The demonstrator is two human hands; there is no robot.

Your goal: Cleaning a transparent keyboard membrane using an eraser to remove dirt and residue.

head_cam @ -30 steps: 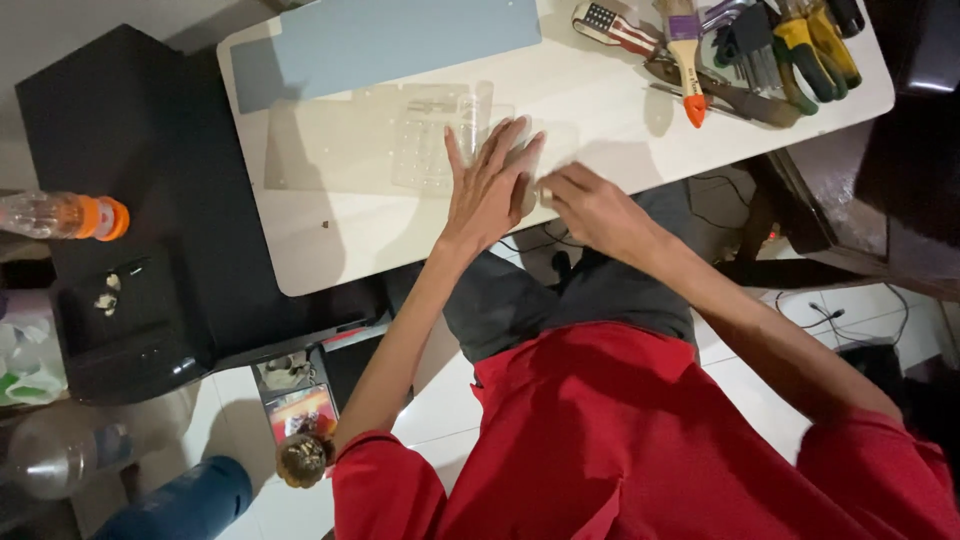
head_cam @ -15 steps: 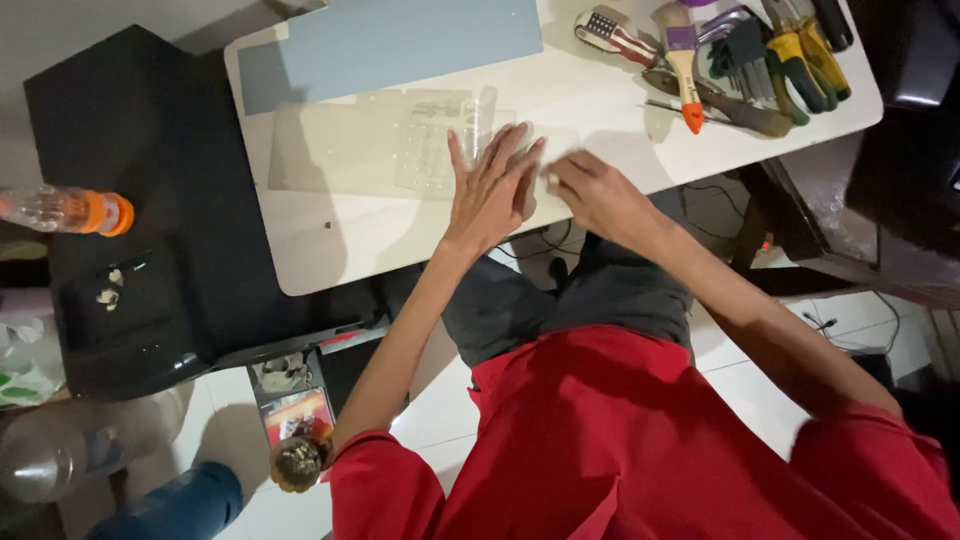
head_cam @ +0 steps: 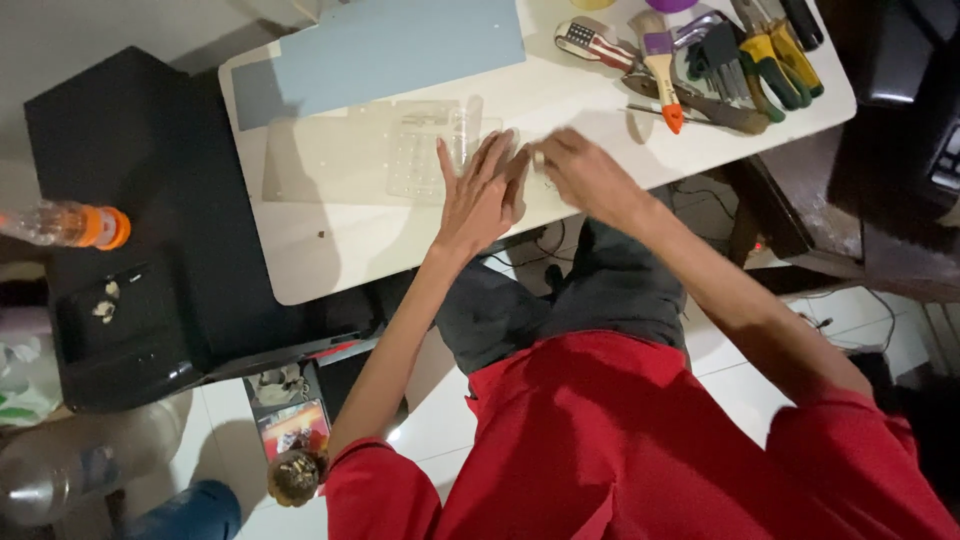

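Head view: my left hand (head_cam: 482,190) lies flat, fingers spread, on the clear plastic sheet (head_cam: 400,150) on the white tabletop (head_cam: 330,250), my right hand (head_cam: 585,172) pinching something small beside it, which could slip and roll off the near edge

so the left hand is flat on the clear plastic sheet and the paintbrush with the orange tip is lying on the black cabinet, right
Not quite. The paintbrush lies on the white table among the other tools, not on the black cabinet, as the head view shows. The left hand does lie flat at the edge of the clear plastic sheet.
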